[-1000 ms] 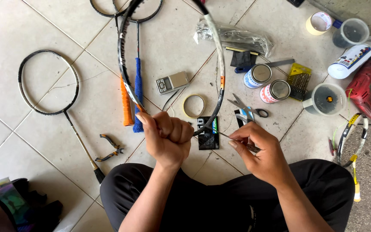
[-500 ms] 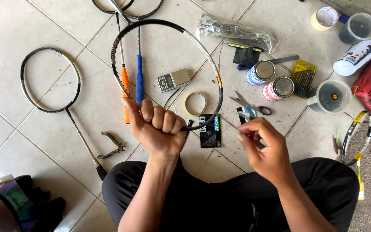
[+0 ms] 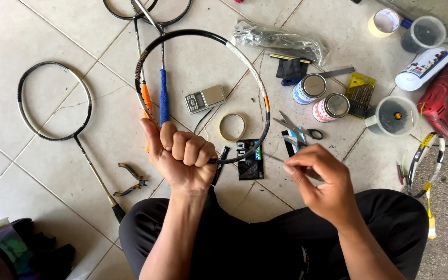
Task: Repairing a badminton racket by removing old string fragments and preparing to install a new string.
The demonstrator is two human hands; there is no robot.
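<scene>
The frame [image 3: 257, 88], a bare unstrung racket hoop, looks light, stiff and thin, likely easy to crack if squeezed sideways; its lower rim seems the safest hold. The left hand [image 3: 182, 155] is fisted round that rim at six o'clock, the hoop rising toward twelve. The right hand [image 3: 320, 179], at three o'clock, pinches a thin tool [image 3: 278, 158]. Scissors [image 3: 296, 129] lie just beyond.

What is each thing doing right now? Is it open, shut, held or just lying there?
Racket frame: unstrung, held in left hand.
Right hand: pinching a thin tool, hard to tell which.
Second frame: unstrung, lying flat.
Pliers: lying open.
Scissors: lying on tile.
Two tins: upright, lidded.
Tape roll: lying flat.
Drill: lying down.
</scene>
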